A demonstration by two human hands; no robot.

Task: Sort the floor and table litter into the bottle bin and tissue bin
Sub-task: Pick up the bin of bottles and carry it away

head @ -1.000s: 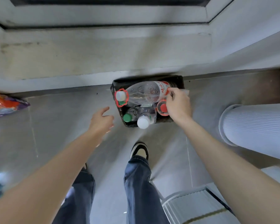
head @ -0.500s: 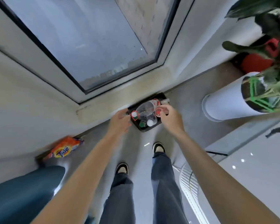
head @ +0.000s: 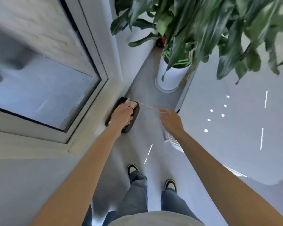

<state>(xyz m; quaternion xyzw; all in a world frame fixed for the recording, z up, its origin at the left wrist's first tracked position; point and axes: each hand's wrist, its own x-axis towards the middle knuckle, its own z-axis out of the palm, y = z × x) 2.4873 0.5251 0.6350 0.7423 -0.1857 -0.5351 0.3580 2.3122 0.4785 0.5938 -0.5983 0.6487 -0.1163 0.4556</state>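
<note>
Nearest the camera, two sneakers [head: 133, 168] and jeans stand on the grey floor [head: 155, 132]. Further out, the left hand [head: 122, 115] hangs over the black bin [head: 136, 114] beside the window frame [head: 103, 82], its fingers curled around something pale, too blurred to name, while the right hand [head: 169, 119] is held apart over the floor with fingers loosely pinched, on what I cannot tell. Beyond stands a white planter [head: 168, 79] of green leaves.
</note>
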